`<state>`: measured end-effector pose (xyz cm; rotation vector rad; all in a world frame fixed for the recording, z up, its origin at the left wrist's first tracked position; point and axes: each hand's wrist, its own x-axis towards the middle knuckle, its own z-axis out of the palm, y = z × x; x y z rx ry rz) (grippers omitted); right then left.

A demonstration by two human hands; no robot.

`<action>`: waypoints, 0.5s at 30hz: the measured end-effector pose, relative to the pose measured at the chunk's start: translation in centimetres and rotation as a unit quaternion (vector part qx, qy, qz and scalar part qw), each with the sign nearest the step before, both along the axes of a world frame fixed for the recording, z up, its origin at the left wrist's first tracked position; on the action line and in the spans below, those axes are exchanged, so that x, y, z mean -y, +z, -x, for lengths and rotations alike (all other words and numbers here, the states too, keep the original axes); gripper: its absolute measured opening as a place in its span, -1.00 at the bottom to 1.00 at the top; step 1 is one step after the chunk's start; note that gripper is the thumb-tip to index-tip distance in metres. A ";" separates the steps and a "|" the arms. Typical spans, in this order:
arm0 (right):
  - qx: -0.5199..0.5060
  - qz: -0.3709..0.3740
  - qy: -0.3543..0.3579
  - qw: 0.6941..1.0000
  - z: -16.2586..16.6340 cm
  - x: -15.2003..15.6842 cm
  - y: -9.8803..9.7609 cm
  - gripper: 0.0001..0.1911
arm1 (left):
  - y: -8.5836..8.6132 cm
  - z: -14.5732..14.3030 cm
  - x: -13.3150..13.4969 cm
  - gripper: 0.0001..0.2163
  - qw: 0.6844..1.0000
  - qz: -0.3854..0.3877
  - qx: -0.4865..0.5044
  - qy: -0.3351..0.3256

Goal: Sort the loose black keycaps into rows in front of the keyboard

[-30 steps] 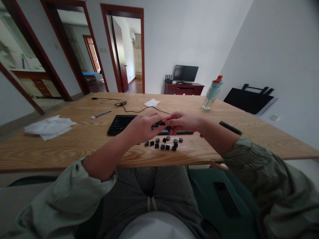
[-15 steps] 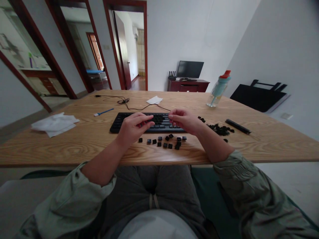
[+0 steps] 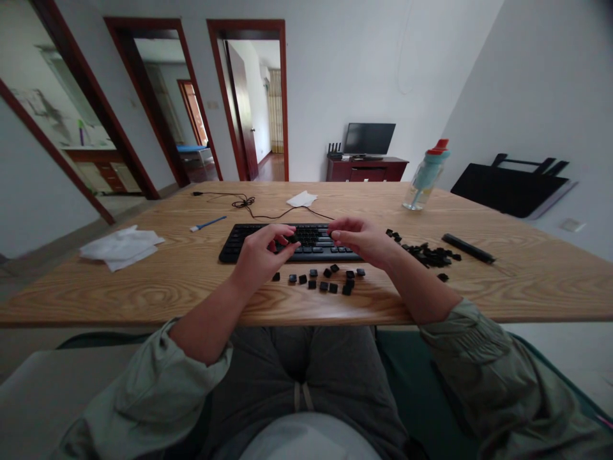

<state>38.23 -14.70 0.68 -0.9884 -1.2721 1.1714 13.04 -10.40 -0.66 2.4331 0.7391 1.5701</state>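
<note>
A black keyboard (image 3: 232,246) lies on the wooden table in front of me, with a patch in its middle where the keycaps are off. My left hand (image 3: 261,251) is over its left half, thumb and fingertips closed on a small black keycap (image 3: 292,239). Over the right half, my right hand (image 3: 361,241) is in a pinch; a bit of dark keycap (image 3: 331,234) shows at its fingertips. Between the keyboard and the table's near edge lie several loose keycaps (image 3: 324,286). A bigger heap of keycaps (image 3: 433,255) sits beyond my right wrist.
A black bar-shaped piece (image 3: 468,248) lies right of the heap. A water bottle (image 3: 426,176) stands at the back right. Left are a blue brush (image 3: 208,223) and white tissues (image 3: 122,248). Another tissue (image 3: 301,199) and the coiled cable (image 3: 244,202) lie behind the keyboard.
The whole view has shifted slightly as my head moved. A keycap now shows between my left fingertips, where none was visible before. My right hand stays pinched over the keyboard.
</note>
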 end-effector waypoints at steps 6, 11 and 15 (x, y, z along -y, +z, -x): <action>-0.015 -0.001 0.003 1.000 0.1 -0.3 -0.5 -0.56 | 0.1 0.0 0.3 -0.83 1.000 0.009 -0.021 0.018; -0.001 0.004 -0.022 1.000 0.1 -0.4 -0.5 -0.52 | 0.0 0.0 0.2 -0.83 1.000 -0.004 -0.023 0.018; 0.036 0.005 -0.020 0.999 0.4 -0.4 -0.5 -0.49 | 0.0 0.1 0.1 -0.83 0.999 -0.006 -0.043 0.014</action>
